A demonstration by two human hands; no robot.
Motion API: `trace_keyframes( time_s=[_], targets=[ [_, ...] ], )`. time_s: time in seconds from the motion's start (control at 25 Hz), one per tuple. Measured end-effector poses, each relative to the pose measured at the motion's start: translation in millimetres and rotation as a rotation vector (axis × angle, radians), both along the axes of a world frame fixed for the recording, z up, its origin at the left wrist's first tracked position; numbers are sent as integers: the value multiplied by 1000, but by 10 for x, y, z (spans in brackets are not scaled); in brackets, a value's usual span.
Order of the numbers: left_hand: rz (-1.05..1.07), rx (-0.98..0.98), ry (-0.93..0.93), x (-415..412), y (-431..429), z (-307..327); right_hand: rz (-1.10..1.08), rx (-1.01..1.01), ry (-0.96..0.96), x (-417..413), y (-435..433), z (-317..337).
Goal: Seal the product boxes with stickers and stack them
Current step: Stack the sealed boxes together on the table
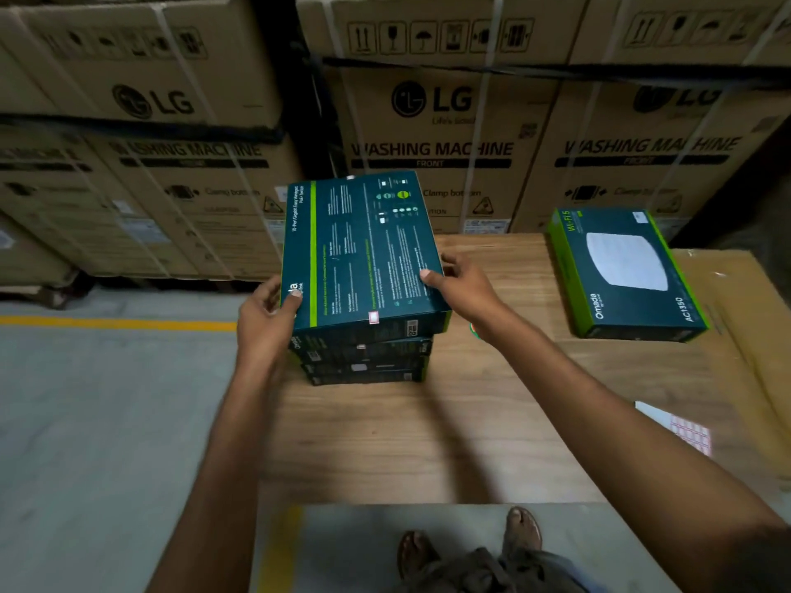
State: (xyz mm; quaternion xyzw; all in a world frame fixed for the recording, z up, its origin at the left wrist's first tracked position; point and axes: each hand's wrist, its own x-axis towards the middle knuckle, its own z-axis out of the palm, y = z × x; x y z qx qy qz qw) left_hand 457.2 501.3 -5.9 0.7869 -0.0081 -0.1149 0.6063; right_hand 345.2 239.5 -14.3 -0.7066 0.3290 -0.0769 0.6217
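My left hand (267,310) and right hand (460,288) clasp the dark teal, green-striped cardboard box (364,254) to square it on the stack of matching boxes (368,361) at the wooden counter's (449,421) 10 o'clock edge. Its pale sticker (374,317) seems stuck down, though blurred.

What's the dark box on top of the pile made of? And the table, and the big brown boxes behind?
Top box: printed cardboard, it seems, slightly glossy; sharp folded edges, print all over.
Table: wood or wood-look laminate; brown grain lines show.
Big brown boxes: plain matte corrugated cardboard, probably; strapped with pale bands.
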Motion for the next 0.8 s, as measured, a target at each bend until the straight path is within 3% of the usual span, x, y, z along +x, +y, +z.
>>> trace_keyframes(
  time_s=[0.08, 0.24, 0.32, 0.48, 0.64, 0.8],
  targets=[
    [-30, -37, 10, 2, 16, -39, -33, -8, -12, -31, 29, -1],
    [-50, -40, -41, -13, 36, -71, 48, -603, -135, -182, 257, 118],
    [-49, -35, -44, -43, 29, -84, 156, -755, -149, -197, 404, 78],
    [-77, -8, -50, -82, 41, -128, 151, -736, -97, -173, 482, 12],
    [-78, -18, -42, -87, 63, -150, 253, -810, -197, -244, 610, -27],
    [-88, -35, -52, -93, 100, -174, 196, -880, -251, -239, 684, -126]
  ],
)
